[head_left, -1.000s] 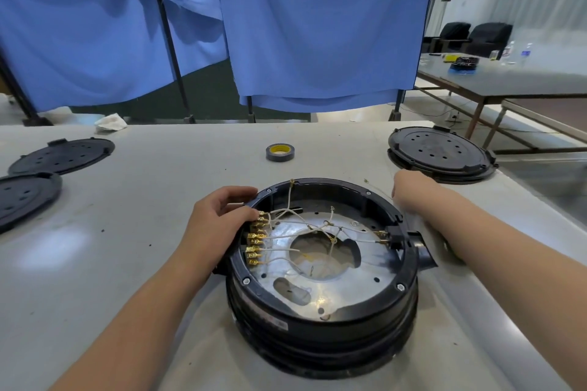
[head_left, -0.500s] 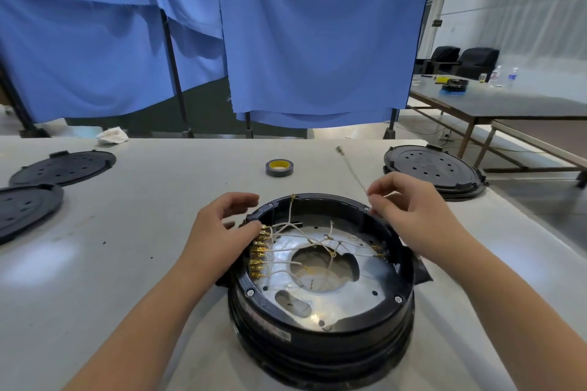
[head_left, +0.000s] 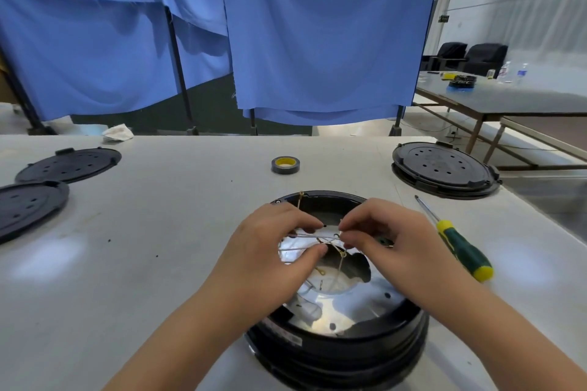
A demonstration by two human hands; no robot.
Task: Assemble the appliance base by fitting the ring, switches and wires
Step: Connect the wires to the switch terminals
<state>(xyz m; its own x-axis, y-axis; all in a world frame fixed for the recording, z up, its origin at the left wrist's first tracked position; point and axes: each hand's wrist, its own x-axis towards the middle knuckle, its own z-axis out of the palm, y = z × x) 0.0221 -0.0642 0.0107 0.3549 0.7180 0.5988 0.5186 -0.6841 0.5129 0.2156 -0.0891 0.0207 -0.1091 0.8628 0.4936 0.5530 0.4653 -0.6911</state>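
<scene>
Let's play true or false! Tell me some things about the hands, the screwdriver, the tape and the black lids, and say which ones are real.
1. Both hands, the left hand and the right hand, are pinching thin wires over the round black base. True.
2. The right hand is holding the screwdriver. False: it lies on the table, right of the base.
3. The tape roll has a yellow middle. True.
4. The tape roll sits inside the base. False: it lies on the table beyond it.
5. All the black lids are on the left. False: two lids lie left, another lid lies right.
</scene>
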